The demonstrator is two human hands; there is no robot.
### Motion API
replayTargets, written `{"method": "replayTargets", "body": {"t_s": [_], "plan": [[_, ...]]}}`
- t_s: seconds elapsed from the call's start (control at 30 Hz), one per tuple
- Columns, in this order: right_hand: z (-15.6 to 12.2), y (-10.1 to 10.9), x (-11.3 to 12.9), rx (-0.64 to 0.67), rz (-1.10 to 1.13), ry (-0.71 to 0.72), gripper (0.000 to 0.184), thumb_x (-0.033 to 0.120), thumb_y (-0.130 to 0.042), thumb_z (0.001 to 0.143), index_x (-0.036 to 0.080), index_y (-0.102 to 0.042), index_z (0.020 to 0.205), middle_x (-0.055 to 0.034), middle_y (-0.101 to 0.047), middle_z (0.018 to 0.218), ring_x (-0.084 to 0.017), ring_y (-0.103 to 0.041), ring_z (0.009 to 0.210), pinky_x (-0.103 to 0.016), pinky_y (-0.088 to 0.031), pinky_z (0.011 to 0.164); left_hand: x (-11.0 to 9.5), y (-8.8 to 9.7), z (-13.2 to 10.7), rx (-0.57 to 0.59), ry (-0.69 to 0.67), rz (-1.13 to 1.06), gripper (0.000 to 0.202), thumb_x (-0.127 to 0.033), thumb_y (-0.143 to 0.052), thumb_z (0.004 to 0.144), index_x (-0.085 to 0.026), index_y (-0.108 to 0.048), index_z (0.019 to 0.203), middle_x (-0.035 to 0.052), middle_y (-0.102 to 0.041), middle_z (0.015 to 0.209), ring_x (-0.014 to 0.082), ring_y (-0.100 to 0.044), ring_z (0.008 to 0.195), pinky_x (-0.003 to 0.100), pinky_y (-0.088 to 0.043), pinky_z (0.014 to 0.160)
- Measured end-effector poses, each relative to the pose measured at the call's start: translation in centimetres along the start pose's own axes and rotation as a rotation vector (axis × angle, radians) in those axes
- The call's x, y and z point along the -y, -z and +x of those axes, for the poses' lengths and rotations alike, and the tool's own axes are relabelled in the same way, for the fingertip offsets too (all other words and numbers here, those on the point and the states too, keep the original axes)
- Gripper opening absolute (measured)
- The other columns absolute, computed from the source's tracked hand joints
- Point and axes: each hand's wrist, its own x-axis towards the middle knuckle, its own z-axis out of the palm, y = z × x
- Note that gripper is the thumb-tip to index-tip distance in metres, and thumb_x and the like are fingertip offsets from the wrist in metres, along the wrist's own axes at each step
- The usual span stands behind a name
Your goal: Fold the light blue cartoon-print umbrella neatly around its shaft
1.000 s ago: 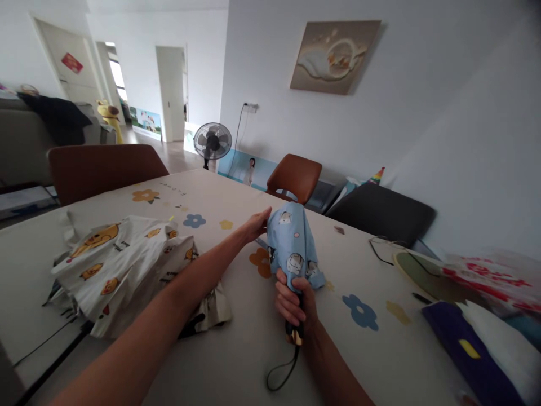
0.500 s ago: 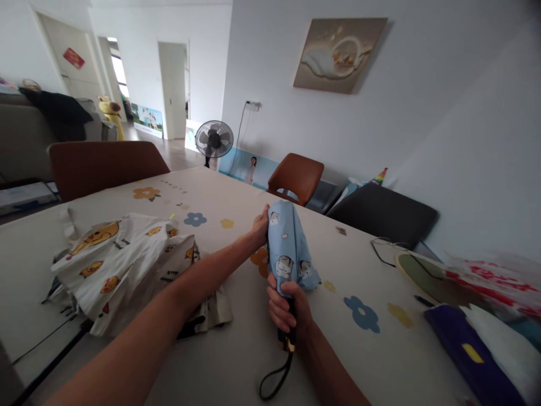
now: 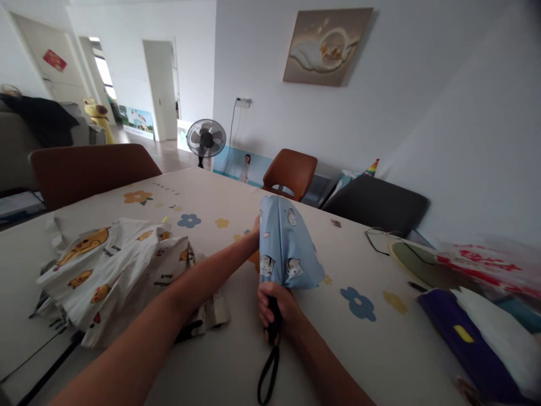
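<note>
A folded light-blue umbrella point(image 3: 281, 242) with cartoon cats on its cloth stands in front of me, tip away, its fabric loose and flaring on the right side. My right hand point(image 3: 281, 309) is wrapped round its black handle, and a black wrist strap point(image 3: 268, 375) hangs below. My left hand point(image 3: 257, 226) reaches to the far left side of the cloth; the umbrella hides its fingers. Left of my left forearm, a white umbrella point(image 3: 127, 265) with yellow duck prints lies partly collapsed on the table, its dark shaft point(image 3: 51, 369) pointing toward me.
The white table point(image 3: 321, 349) has printed flowers. On its right lie glasses point(image 3: 378, 242), a green oval mat point(image 3: 408, 262), a pen point(image 3: 417, 287), a purple packet point(image 3: 460, 332) and a red-and-white plastic bag point(image 3: 486, 262). Brown chairs point(image 3: 291, 172) and a fan point(image 3: 206, 140) stand beyond.
The blue umbrella has turned in my hands, showing a different, wider-flaring side of its cloth. My left hand has slipped further behind it. The whole view has shifted slightly.
</note>
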Motion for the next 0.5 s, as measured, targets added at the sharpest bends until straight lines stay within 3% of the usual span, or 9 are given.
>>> {"method": "replayTargets", "body": {"t_s": [0.13,0.27,0.33,0.4,0.43,0.5], "plan": [[0.1,-1.4,0.4,-0.313,-0.063,0.075,0.029,0.042,-0.049,0.069,0.019,-0.045,0.052,0.0054,-0.042,0.032,-0.009,-0.044,0.031,-0.019,-0.035,0.035,-2.1,-0.1,0.4,-0.141,-0.119,0.153,0.013,-0.014,-0.048,0.078,-0.017,-0.045,0.066,0.0005,-0.047,0.060,0.0140,-0.050,0.064,0.031,-0.042,0.066],[0.8,-2.4,0.7,-0.609,-0.109,0.183,0.030,0.038,-0.050,0.071,0.019,-0.046,0.048,0.0029,-0.046,0.033,-0.010,-0.045,0.029,-0.021,-0.037,0.034,-4.5,-1.3,-1.2,-0.130,-0.336,0.228,0.007,-0.012,-0.046,0.078,-0.017,-0.050,0.081,0.0028,-0.055,0.082,0.0119,-0.052,0.079,0.026,-0.040,0.076],[1.0,-2.4,0.8,-0.746,-0.144,0.184,0.029,0.033,-0.051,0.070,0.019,-0.046,0.046,0.0015,-0.048,0.033,-0.011,-0.046,0.028,-0.021,-0.037,0.032,-5.0,-2.4,-3.5,0.008,-0.497,0.403,0.005,-0.015,-0.049,0.078,-0.017,-0.053,0.080,0.0042,-0.058,0.086,0.0136,-0.053,0.084,0.028,-0.040,0.080],[1.0,-2.2,1.1,-0.832,-0.166,0.162,0.027,0.029,-0.052,0.069,0.019,-0.047,0.045,0.0005,-0.049,0.034,-0.012,-0.047,0.028,-0.022,-0.038,0.032,-4.9,-3.4,-6.4,0.266,-0.688,0.643,0.008,-0.024,-0.052,0.079,-0.017,-0.055,0.083,0.0053,-0.061,0.091,0.0161,-0.054,0.090,0.031,-0.040,0.085],[1.0,-2.1,1.3,-0.848,-0.182,0.170,0.026,0.028,-0.051,0.069,0.019,-0.047,0.045,0.0004,-0.049,0.033,-0.012,-0.047,0.028,-0.022,-0.038,0.031,-4.6,-3.8,-7.9,0.423,-0.782,0.765,0.015,-0.030,-0.055,0.079,-0.018,-0.056,0.088,0.0058,-0.061,0.097,0.0179,-0.053,0.096,0.033,-0.040,0.089],[1.0,-1.8,2.0,-0.846,-0.239,0.245,0.022,0.026,-0.048,0.069,0.019,-0.047,0.048,0.0012,-0.047,0.032,-0.013,-0.046,0.027,-0.022,-0.038,0.030,-3.6,-4.4,-10.5,0.627,-0.972,1.017,0.036,-0.042,-0.063,0.073,-0.019,-0.056,0.100,0.0082,-0.057,0.112,0.0236,-0.047,0.110,0.040,-0.036,0.095]]}}
